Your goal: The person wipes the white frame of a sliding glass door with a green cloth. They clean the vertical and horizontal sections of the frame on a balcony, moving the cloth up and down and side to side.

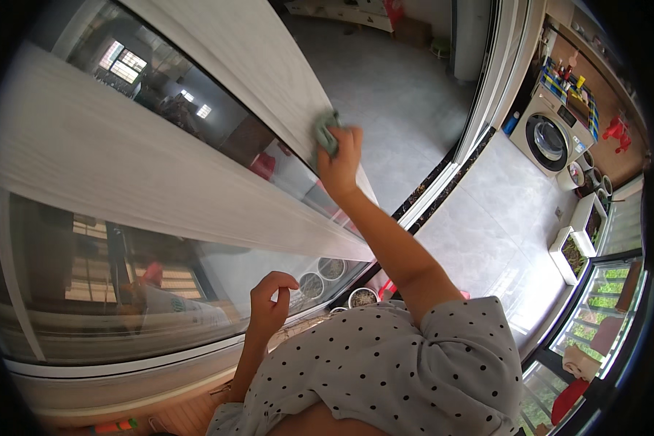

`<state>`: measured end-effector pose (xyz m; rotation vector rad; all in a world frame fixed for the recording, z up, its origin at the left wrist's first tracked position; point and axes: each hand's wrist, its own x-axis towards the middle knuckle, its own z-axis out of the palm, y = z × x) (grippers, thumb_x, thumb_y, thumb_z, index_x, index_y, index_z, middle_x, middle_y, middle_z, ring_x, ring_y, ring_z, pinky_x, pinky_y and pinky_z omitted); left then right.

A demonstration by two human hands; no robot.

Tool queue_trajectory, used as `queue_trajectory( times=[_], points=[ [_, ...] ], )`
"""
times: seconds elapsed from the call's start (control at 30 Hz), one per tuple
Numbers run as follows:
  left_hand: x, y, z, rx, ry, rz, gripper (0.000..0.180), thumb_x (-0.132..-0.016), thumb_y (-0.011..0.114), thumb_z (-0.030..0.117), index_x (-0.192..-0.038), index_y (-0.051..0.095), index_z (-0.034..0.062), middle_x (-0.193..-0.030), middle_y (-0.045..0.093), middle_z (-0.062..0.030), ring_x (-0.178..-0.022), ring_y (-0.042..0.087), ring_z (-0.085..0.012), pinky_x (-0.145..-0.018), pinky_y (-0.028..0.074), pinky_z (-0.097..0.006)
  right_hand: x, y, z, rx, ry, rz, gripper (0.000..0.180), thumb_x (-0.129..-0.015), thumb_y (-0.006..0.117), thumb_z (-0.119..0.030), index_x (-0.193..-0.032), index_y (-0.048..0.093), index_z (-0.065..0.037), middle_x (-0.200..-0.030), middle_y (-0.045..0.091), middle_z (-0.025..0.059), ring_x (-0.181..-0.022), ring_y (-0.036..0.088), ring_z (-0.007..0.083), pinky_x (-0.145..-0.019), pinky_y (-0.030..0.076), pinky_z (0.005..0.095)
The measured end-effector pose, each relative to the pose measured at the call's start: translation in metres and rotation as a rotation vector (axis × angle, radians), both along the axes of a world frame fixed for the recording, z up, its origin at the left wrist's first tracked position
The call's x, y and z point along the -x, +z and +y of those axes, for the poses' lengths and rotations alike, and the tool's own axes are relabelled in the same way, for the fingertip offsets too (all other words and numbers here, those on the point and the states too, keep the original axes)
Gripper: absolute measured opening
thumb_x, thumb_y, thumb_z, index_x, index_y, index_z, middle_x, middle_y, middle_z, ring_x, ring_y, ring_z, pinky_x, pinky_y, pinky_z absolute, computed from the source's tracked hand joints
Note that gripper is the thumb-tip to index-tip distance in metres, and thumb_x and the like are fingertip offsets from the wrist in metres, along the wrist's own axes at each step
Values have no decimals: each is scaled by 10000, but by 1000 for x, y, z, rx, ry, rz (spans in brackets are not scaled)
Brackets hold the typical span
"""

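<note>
My right hand is closed around a crumpled grey-green cloth, slightly smeared by motion. It presses the cloth to the edge of a pale, wood-grained door frame, with the arm stretched up and forward. Lower and to the left, my left hand hovers in front of a glass pane. Its fingers curl loosely toward the thumb, and nothing shows in them. A second broad pale frame board runs across the left side, with dark reflecting glass between it and the first.
A floor track with dark dirt along it crosses to the right of my arm. Beyond stand a front-loading washing machine, white planters and pots. Small round pots sit low near my body. A railed window is at right.
</note>
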<state>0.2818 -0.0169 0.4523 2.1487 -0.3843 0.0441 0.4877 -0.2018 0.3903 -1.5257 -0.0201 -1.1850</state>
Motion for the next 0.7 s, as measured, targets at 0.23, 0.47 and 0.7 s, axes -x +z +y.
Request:
queue_trajectory(
  times=[0.23,0.47,0.7],
  points=[
    [-12,-3,-24,-62,-92,93,210,-778,463,-130,-810,611,15,-825,630,-84,-771,611,-184,-726,482,-284,1,-10,26,-293,-101,108,394,-690,588,49,-1068,517,-38,-1028,469,190,-933,477,364,-831,396,394],
    [-22,3,-38,-144,-171,118,208,-761,460,-123,-819,607,12,-832,629,-92,-795,608,-231,-747,483,-314,-2,128,26,109,-27,-434,379,-553,684,-25,-908,627,-145,-968,530,94,-926,503,306,-733,384,401],
    [-32,-2,-41,-211,-181,165,214,-752,467,-125,-827,610,16,-831,631,-98,-793,609,-237,-733,480,-321,16,-47,17,182,71,-152,501,-477,659,58,-943,622,-122,-976,519,106,-902,506,330,-749,399,421]
  ],
)
